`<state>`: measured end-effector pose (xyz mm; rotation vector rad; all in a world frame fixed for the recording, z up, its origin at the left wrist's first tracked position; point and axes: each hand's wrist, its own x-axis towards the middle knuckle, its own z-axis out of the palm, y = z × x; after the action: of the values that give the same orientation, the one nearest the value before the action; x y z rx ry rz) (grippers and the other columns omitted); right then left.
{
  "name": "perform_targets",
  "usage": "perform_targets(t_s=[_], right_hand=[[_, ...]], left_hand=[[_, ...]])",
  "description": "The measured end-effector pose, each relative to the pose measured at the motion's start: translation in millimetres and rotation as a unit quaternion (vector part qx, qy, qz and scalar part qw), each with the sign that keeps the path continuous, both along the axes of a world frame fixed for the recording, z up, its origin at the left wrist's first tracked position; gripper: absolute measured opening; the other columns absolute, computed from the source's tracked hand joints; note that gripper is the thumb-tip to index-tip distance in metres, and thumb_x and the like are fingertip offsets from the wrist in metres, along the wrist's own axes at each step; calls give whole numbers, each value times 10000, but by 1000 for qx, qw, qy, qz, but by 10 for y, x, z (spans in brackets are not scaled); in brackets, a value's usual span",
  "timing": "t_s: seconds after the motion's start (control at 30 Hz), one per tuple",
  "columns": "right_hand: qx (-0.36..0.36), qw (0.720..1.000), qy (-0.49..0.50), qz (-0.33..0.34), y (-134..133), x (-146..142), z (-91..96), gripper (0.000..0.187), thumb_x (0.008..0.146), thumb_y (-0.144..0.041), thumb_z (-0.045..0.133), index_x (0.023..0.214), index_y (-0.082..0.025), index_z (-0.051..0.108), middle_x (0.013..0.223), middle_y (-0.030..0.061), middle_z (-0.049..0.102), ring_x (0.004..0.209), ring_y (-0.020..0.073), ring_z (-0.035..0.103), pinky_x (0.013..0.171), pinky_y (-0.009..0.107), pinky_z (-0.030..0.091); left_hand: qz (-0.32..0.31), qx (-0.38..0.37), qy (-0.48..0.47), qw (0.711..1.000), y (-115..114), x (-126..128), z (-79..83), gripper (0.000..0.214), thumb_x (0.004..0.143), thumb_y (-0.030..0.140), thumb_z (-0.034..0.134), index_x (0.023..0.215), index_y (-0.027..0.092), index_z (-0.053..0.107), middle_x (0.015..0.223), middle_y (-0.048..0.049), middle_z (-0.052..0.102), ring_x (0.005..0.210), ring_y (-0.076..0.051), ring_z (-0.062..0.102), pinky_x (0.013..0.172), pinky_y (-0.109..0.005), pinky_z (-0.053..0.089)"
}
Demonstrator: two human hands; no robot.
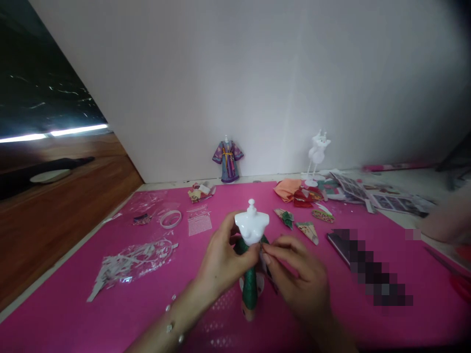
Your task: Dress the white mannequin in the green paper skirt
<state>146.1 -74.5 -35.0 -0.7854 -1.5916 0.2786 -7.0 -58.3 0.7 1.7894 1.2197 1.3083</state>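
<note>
A small glossy white doll mannequin [252, 226] stands upright in front of me, with green cloth [250, 289] wrapped below its chest and hanging down. My left hand [224, 252] is closed around the mannequin's waist, its thumb pressing on the cloth at the front. From the other side, my right hand [300, 274] pinches the upper edge of the cloth near that thumb. A narrow pale and dark strip hangs under the right fingertips; its exact kind is unclear. The mannequin's lower part is mostly hidden by cloth and hands.
A pink mat [176, 314] covers the table. On the left lie a plastic bag of white strips [136, 260] and a tape roll [171, 219]. Behind stand a dressed mannequin [228, 159] and a bare mannequin [317, 152]. Fabric pieces [307, 231], a pixelated dark object [368, 269] and red-handled scissors [459, 287] lie right.
</note>
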Motion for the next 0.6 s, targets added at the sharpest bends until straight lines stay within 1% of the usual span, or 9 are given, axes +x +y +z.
perform_targets(t_s=[0.13,0.27,0.4,0.53,0.6], right_hand=[[6,1000,-11,-11,12,-2,-22,174,843,-47,607,925,-123,740,834,69,651,774,154,620,685,275,500],[-27,999,10,-30,13,13,6,146,850,-91,613,888,-170,729,839,47,662,794,151,631,700,255,503],[-101,994,42,12,19,23,21,148,885,-154,590,917,-225,715,855,21,697,810,151,659,694,236,522],[-160,983,73,43,1,9,-21,193,927,-217,534,1022,-256,698,956,28,727,895,176,683,761,275,552],[-179,979,87,50,-16,-2,-45,189,906,-258,572,1066,-260,673,991,33,720,910,192,683,777,302,566]], left_hand=[[-9,-4,-2,1000,-5,-3,17,428,732,112,632,1123,258,535,901,16,666,807,-149,643,752,-283,505],[-8,1,-8,1000,-1,8,19,472,730,108,625,1163,252,508,895,15,659,781,-139,635,723,-262,502],[-4,6,-21,1000,10,15,11,540,715,91,614,1215,234,468,941,-2,642,790,-138,630,695,-239,496],[-3,4,-20,1000,9,14,14,546,716,74,595,1221,234,463,971,-5,632,821,-138,630,702,-228,492],[-5,1,-20,1000,4,17,22,541,714,69,591,1214,235,464,963,-1,628,820,-135,630,699,-222,490]])
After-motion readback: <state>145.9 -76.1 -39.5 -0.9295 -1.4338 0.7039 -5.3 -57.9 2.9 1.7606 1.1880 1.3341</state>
